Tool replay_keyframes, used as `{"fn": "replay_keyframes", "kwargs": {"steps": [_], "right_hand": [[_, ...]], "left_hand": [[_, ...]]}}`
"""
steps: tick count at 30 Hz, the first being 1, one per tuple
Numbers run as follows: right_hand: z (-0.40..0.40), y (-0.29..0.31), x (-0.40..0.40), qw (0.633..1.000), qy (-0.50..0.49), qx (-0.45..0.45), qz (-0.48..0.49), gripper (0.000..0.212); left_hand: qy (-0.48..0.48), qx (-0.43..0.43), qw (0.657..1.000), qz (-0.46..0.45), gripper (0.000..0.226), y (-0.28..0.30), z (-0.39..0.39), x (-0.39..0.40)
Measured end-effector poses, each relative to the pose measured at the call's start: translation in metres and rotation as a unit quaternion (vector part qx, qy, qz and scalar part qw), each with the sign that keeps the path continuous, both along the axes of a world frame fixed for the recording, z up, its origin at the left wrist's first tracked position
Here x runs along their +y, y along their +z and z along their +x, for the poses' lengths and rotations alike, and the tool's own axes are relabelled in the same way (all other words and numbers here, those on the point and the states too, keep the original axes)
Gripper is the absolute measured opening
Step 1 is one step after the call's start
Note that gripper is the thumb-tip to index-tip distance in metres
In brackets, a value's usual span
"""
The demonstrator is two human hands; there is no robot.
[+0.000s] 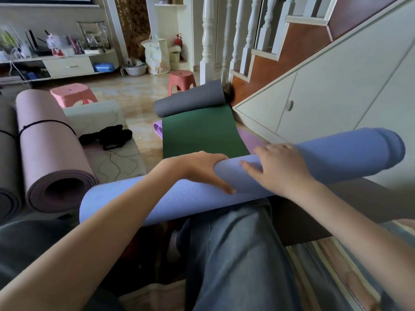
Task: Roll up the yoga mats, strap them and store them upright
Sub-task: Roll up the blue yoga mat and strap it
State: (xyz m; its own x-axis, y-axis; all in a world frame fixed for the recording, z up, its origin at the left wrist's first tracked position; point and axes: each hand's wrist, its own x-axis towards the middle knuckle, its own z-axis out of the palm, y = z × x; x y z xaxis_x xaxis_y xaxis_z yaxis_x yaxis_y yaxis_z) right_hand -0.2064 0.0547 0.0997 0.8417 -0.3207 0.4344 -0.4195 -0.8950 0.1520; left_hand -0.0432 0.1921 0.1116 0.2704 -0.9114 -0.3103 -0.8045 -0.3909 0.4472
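Both hands clamp the rolled blue mat, which lies across my lap w/ one end at lower left of the frame and the other at upper right. Left hand wraps over the top, thumb on the near side, prob. to stop the roll springing open. Right hand curls over it just beside the left, pinning the loose edge so the layers stay tight. No strap on this one yet.

Black straps lie on the floor at centre left, apart from me; I'd need a free hand to fetch one. Pink mat at left is rolled and tied w/ a cord, lying down, not upright yet. Green mat at centre lies mostly flat, far end curled, grey underside showing.
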Motion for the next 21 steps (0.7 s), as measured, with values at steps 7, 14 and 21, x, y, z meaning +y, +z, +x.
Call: {"fn": "replay_keyframes", "kwargs": {"steps": [7, 14, 21], "right_hand": [[0.032, 0.004, -0.018, 0.996, 0.001, 0.083, 0.012, 0.075], [0.068, 0.008, -0.044, 0.982, -0.003, 0.159, 0.105, 0.068], [0.076, 0.013, -0.051, 0.960, -0.067, 0.202, 0.181, 0.069]], "left_hand": [[0.009, -0.050, 0.999, -0.002, 0.114, -0.014, 0.010, -0.007], [0.014, -0.202, 0.977, -0.069, 0.131, -0.035, 0.006, -0.005], [0.013, -0.300, 0.953, -0.049, 0.137, -0.037, 0.009, -0.006]]}}
